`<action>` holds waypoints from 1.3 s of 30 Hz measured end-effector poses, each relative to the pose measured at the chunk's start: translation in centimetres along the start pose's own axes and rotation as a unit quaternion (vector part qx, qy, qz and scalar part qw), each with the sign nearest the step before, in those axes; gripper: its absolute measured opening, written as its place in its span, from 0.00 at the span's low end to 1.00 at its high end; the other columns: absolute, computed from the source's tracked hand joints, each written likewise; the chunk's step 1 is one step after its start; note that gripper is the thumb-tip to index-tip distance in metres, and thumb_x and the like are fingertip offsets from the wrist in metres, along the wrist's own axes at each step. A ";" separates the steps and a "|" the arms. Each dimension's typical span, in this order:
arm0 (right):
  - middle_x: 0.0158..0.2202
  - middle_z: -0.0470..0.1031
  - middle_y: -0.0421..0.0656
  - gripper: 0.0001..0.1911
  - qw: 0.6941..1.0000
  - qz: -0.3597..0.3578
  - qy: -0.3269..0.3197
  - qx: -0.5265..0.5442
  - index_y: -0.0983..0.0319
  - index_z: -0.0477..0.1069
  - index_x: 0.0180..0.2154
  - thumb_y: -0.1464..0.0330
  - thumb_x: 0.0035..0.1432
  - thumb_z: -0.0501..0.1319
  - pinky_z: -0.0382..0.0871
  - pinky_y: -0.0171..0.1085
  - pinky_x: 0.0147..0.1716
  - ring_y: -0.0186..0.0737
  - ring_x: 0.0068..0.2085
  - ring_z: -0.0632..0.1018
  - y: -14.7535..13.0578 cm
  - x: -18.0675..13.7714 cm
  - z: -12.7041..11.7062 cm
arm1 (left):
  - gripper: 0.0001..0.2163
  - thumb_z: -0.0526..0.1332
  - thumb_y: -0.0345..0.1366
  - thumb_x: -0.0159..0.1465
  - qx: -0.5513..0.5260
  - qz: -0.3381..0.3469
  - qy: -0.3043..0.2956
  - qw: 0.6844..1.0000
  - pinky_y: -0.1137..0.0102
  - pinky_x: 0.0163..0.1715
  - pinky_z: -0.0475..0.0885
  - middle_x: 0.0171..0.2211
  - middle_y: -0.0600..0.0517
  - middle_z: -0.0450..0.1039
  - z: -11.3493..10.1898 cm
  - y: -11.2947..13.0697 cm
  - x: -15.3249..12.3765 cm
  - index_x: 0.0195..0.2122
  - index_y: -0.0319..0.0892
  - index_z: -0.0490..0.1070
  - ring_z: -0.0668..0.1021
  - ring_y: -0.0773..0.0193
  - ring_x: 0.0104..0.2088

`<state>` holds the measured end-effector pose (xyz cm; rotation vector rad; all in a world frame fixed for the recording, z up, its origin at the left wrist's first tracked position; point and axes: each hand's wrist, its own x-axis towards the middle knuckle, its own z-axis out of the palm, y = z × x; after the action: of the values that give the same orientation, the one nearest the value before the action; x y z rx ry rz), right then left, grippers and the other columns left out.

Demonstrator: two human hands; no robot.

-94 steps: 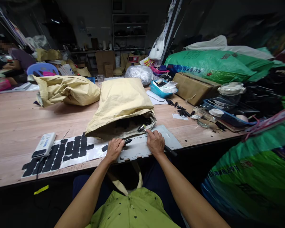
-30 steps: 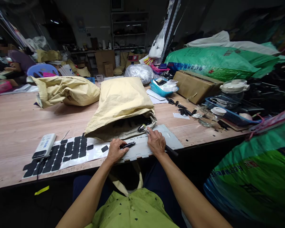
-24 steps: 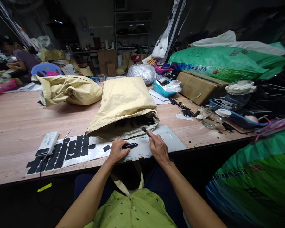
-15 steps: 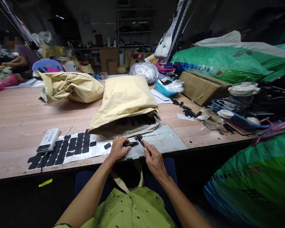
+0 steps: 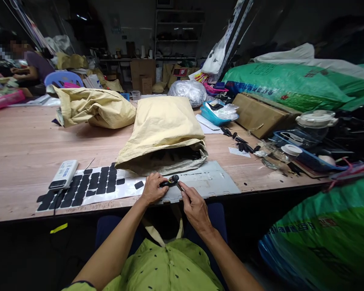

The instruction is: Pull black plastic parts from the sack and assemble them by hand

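Note:
My left hand (image 5: 151,189) is closed on a small black part (image 5: 165,184), pressing it onto the grey metal plate (image 5: 209,182) at the table's front edge. My right hand (image 5: 194,205) grips the handle of a small hammer, whose head (image 5: 175,178) rests right at the black part. Just behind both hands lies an open yellow sack (image 5: 164,133) with dark parts in its mouth. To the left of my left hand lies a white sheet with several black pads (image 5: 91,188).
A white remote-like device (image 5: 63,174) lies on the sheet's left end. A second yellow sack (image 5: 94,107) sits at the back left. Black parts (image 5: 239,141), a cardboard box (image 5: 261,115), jars and green sacks (image 5: 279,83) crowd the right. Another person (image 5: 27,68) sits far left.
My right hand pulled back from the sack's mouth toward the table edge, bringing the hammer head down beside the black part. My left hand stayed on the part. The camera shifted slightly.

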<state>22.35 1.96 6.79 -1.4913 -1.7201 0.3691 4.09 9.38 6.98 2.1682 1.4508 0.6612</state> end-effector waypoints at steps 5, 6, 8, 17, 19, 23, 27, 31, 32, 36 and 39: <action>0.43 0.77 0.46 0.21 0.999 -0.046 0.021 -0.019 0.56 0.68 0.59 0.67 0.68 0.49 0.72 0.37 0.47 0.38 0.43 0.78 -1.2 0.0 -0.5 | 0.14 0.64 0.36 0.60 -0.004 -0.002 -0.018 1.000 0.62 0.46 0.63 0.40 0.50 0.72 0.0 -0.1 0.1 0.47 0.51 0.78 0.70 0.56 0.43; 0.42 0.76 0.46 0.21 0.998 -0.052 0.023 -0.025 0.56 0.68 0.59 0.68 0.68 0.49 0.72 0.36 0.46 0.38 0.42 0.77 -1.3 -0.1 -0.5 | 0.14 0.64 0.36 0.60 -0.006 -0.002 -0.020 1.000 0.62 0.46 0.63 0.40 0.51 0.72 0.0 -0.1 0.1 0.47 0.51 0.78 0.70 0.56 0.44; 0.39 0.76 0.45 0.22 0.998 -0.055 0.016 -0.040 0.56 0.68 0.59 0.68 0.68 0.48 0.71 0.35 0.44 0.37 0.40 0.77 -1.3 -0.3 -0.4 | 0.13 0.65 0.35 0.60 -0.008 -0.004 -0.020 1.000 0.62 0.46 0.62 0.40 0.51 0.72 0.0 -0.1 0.1 0.46 0.51 0.79 0.69 0.56 0.44; 0.38 0.75 0.44 0.21 0.998 -0.020 0.029 -0.056 0.55 0.70 0.58 0.66 0.68 0.48 0.70 0.34 0.43 0.37 0.40 0.77 -0.6 0.0 -0.6 | 0.12 0.64 0.35 0.60 -0.009 -0.018 -0.025 0.999 0.61 0.47 0.62 0.40 0.51 0.72 -0.1 0.1 0.1 0.45 0.51 0.79 0.69 0.56 0.45; 0.38 0.75 0.44 0.21 0.997 -0.022 0.045 -0.052 0.55 0.70 0.58 0.66 0.68 0.49 0.70 0.35 0.43 0.38 0.40 0.76 -0.6 0.1 -0.8 | 0.12 0.64 0.35 0.60 -0.012 -0.020 -0.023 0.999 0.61 0.48 0.62 0.40 0.51 0.72 -0.1 0.0 0.2 0.45 0.50 0.79 0.70 0.56 0.45; 0.37 0.75 0.43 0.21 0.997 -0.003 0.001 -0.077 0.54 0.71 0.57 0.67 0.68 0.49 0.70 0.33 0.40 0.36 0.38 0.77 -0.4 -0.3 -0.9 | 0.12 0.65 0.35 0.60 -0.013 -0.015 -0.015 1.000 0.60 0.48 0.62 0.40 0.51 0.72 0.1 -0.1 0.1 0.45 0.49 0.80 0.70 0.56 0.45; 0.38 0.76 0.42 0.21 0.995 0.021 0.002 -0.100 0.53 0.71 0.57 0.67 0.67 0.50 0.68 0.33 0.38 0.37 0.39 0.76 0.0 0.4 -1.3 | 0.12 0.65 0.34 0.60 -0.013 -0.016 -0.015 1.000 0.61 0.48 0.63 0.40 0.51 0.72 0.1 -0.1 0.1 0.45 0.49 0.80 0.70 0.56 0.45; 0.40 0.75 0.43 0.21 0.989 0.048 0.047 -0.134 0.52 0.71 0.57 0.68 0.66 0.50 0.65 0.35 0.39 0.38 0.42 0.74 1.8 3.4 -2.3 | 0.11 0.65 0.35 0.61 -0.014 -0.020 -0.016 1.000 0.61 0.48 0.62 0.41 0.51 0.73 -0.1 0.1 0.1 0.45 0.48 0.79 0.70 0.57 0.45; 0.39 0.75 0.43 0.21 0.984 0.065 0.057 -0.155 0.53 0.72 0.56 0.69 0.65 0.51 0.63 0.35 0.37 0.39 0.41 0.74 2.5 4.2 -2.6 | 0.11 0.64 0.35 0.61 -0.015 -0.020 -0.016 1.000 0.61 0.48 0.62 0.41 0.51 0.73 -0.2 0.2 0.1 0.45 0.48 0.79 0.70 0.57 0.45; 0.34 0.72 0.44 0.19 0.960 0.112 0.044 -0.254 0.56 0.76 0.52 0.71 0.63 0.54 0.56 0.37 0.34 0.39 0.36 0.68 5.6 6.9 -2.6 | 0.10 0.63 0.37 0.63 -0.014 -0.017 -0.018 1.000 0.61 0.46 0.62 0.40 0.50 0.73 -0.4 0.3 0.0 0.44 0.47 0.79 0.71 0.56 0.45; 0.34 0.70 0.44 0.18 0.948 0.095 0.054 -0.299 0.55 0.76 0.51 0.72 0.63 0.56 0.52 0.37 0.34 0.38 0.35 0.64 6.9 7.3 -1.8 | 0.09 0.61 0.39 0.64 -0.017 -0.010 -0.017 1.000 0.61 0.46 0.62 0.39 0.50 0.73 -0.5 0.3 -0.1 0.43 0.46 0.78 0.71 0.56 0.45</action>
<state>28.63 9.96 6.04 -2.0753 -1.6830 -0.1609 3.98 9.24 7.52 2.1257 1.4320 0.6339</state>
